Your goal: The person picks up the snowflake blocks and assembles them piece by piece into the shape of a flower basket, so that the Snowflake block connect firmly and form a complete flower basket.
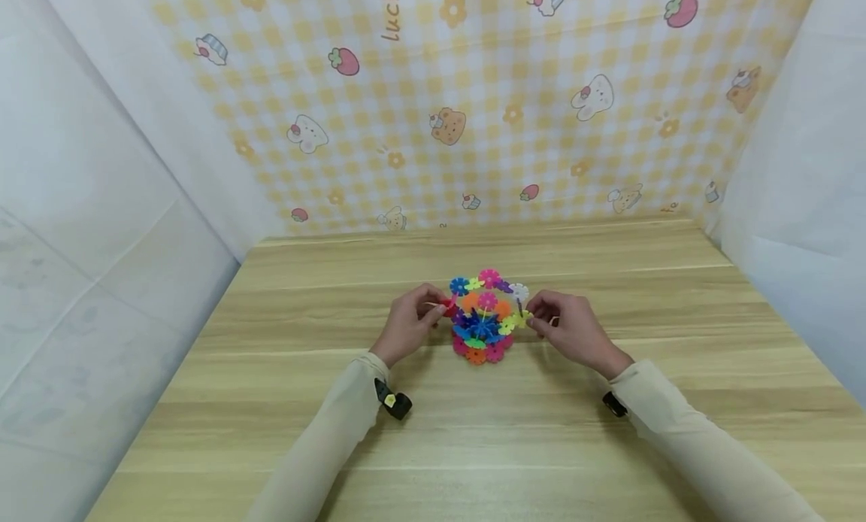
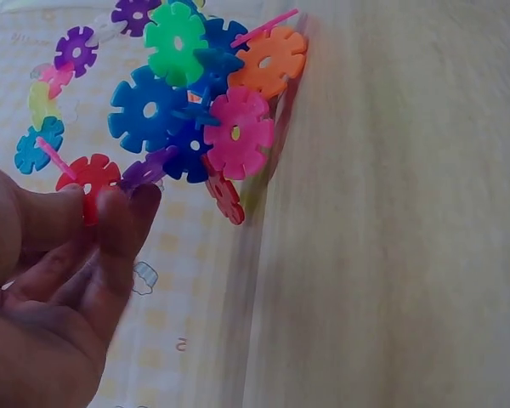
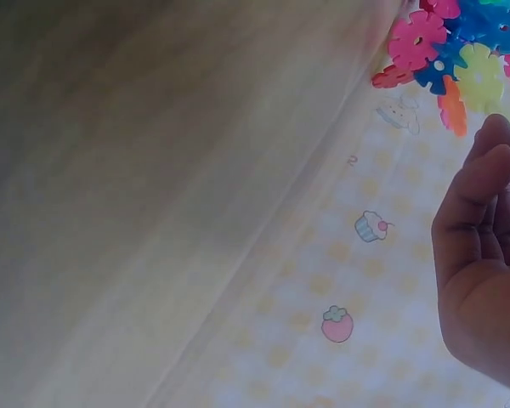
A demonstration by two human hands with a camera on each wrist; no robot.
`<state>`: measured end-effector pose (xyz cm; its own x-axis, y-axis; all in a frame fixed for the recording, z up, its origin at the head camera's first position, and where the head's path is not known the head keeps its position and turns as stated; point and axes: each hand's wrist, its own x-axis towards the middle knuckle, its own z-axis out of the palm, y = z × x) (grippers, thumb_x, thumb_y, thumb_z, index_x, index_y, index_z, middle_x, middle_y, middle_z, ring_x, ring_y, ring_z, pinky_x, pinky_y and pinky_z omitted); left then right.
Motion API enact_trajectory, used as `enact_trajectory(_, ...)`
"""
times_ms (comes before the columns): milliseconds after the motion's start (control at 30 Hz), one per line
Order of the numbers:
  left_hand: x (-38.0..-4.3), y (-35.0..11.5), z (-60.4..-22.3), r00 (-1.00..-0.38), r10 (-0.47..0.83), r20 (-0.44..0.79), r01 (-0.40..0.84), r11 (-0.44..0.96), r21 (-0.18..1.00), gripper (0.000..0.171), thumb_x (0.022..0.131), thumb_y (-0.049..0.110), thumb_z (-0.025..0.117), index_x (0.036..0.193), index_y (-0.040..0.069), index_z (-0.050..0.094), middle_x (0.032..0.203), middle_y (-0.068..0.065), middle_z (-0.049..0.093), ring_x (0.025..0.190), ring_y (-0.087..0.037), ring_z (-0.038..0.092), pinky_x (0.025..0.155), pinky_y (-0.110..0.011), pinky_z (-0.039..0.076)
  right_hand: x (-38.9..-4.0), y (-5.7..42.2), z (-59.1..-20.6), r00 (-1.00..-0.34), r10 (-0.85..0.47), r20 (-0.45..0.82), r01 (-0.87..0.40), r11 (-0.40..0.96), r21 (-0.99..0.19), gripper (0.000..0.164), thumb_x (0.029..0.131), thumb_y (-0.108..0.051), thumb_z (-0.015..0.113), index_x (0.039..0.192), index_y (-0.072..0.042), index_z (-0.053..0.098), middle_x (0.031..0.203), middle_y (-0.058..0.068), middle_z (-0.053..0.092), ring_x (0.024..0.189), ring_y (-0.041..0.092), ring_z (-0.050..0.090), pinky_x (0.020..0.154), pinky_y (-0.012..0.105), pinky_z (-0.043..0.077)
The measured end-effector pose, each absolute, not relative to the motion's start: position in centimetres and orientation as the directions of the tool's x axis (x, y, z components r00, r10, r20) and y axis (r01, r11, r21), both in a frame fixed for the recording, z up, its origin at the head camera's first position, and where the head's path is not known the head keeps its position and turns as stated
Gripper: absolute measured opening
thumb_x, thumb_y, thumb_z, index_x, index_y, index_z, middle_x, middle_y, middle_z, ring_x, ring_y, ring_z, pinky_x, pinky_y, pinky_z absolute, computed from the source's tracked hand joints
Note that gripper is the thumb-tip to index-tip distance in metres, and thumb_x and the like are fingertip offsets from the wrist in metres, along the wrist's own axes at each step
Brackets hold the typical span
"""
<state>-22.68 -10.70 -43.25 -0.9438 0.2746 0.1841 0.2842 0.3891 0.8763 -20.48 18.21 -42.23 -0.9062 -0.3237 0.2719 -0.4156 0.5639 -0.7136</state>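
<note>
A many-coloured structure of interlocking snowflake discs (image 1: 483,328) stands on the wooden table, with orange and pink discs at its base and blue ones in the middle. An arc of smaller-looking discs, with a pink disc (image 1: 489,278) in it, loops over its back. From the left side, my left hand (image 1: 409,319) pinches a red disc (image 2: 90,174) between thumb and fingers. On the opposite side, my right hand (image 1: 571,330) pinches a yellow disc (image 1: 522,318) at the structure's edge. In the right wrist view the right fingertips hide what they grip.
The wooden table (image 1: 487,447) extends around the structure. Behind it hangs a yellow checked cloth (image 1: 379,131) with cartoon prints. White sheeting (image 1: 101,206) covers the left side, and more white sheeting (image 1: 805,168) the right. Each wrist wears a black strap (image 1: 395,403).
</note>
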Motion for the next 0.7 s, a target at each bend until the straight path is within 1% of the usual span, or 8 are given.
enact_trajectory(133,-22.59,-10.81,-43.28,-0.948,0.272,0.167,0.258,0.348,0.901,0.012,0.099,0.001,0.057,0.11,0.002,0.062,0.112,-0.02,0.071,0.092,-0.035,0.074,0.08,-0.038,0.062,-20.62,18.17,-42.32,-0.89,-0.352,0.289,-0.449,0.577,-0.682,0.007,0.091,0.0,0.068,0.096,-0.005,0.069,0.084,0.011,0.072,0.068,0.006,0.06,0.058,0.022,0.052)
enact_trajectory(233,-22.56,-10.86,-43.32,-0.951,0.267,0.156,0.242,0.327,0.914,0.013,0.099,-0.001,0.056,0.11,0.001,0.062,0.112,-0.021,0.07,0.092,-0.035,0.074,0.082,-0.042,0.062,-20.72,18.22,-42.34,-0.882,-0.368,0.293,-0.464,0.573,-0.675,0.007,0.091,0.001,0.068,0.095,-0.005,0.07,0.083,0.011,0.072,0.067,0.005,0.061,0.058,0.022,0.052)
enact_trajectory(400,-22.62,-10.8,-43.51,-0.953,0.264,0.149,0.232,0.319,0.919,0.013,0.099,-0.001,0.057,0.109,0.002,0.062,0.112,-0.02,0.069,0.091,-0.032,0.075,0.082,-0.045,0.062,-20.85,18.25,-42.19,-0.885,-0.348,0.309,-0.462,0.575,-0.675,0.007,0.09,0.001,0.069,0.095,-0.005,0.07,0.083,0.008,0.073,0.068,0.005,0.061,0.059,0.022,0.053)
enact_trajectory(533,-22.61,-10.71,-43.59,-0.951,0.272,0.144,0.229,0.31,0.923,0.013,0.099,-0.002,0.057,0.11,0.001,0.062,0.111,-0.021,0.068,0.089,-0.03,0.075,0.082,-0.044,0.062,-20.95,18.25,-42.08,-0.897,-0.32,0.306,-0.439,0.566,-0.697,0.007,0.091,0.001,0.068,0.095,-0.004,0.07,0.084,0.01,0.073,0.067,0.007,0.063,0.058,0.023,0.054)
enact_trajectory(700,-22.62,-10.65,-43.59,-0.954,0.266,0.138,0.219,0.303,0.928,0.013,0.099,-0.001,0.056,0.11,0.002,0.062,0.112,-0.02,0.067,0.088,-0.031,0.075,0.081,-0.043,0.062,-21.18,18.17,-42.26,-0.889,-0.341,0.304,-0.452,0.558,-0.696,0.006,0.091,0.001,0.067,0.096,-0.003,0.07,0.083,0.013,0.073,0.068,0.008,0.063,0.058,0.022,0.053)
